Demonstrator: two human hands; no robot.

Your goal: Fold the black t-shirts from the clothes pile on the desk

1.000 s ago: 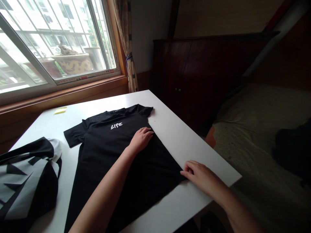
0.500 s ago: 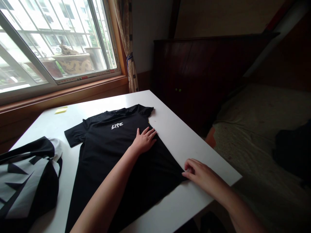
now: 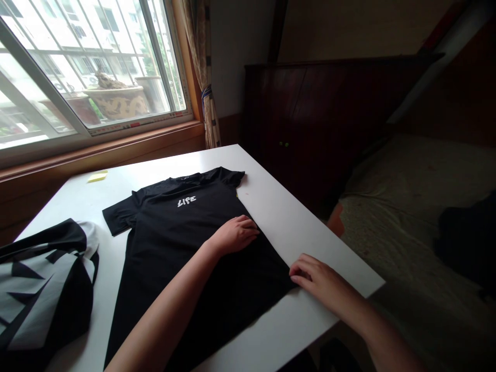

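A black short-sleeved T-shirt lies spread on a white table, its collar pointing away from me and a small white print upside down on its chest. On the shirt's right side edge rests my left hand, its fingers bent and drawn together with the thumb on the cloth. At the near right corner of the hem, my right hand pinches the fabric between thumb and curled fingers. My left forearm covers part of the shirt's lower middle.
A crumpled black-and-white cloth lies at the table's left. Yellow paper sits near the far left edge. Beyond the table are a barred window, a tied curtain, a dark cabinet and a covered bed.
My left hand has slid nearer along the shirt's right edge, and its spread fingers have curled together. My right hand stays at the hem corner, its fingers slightly more closed.
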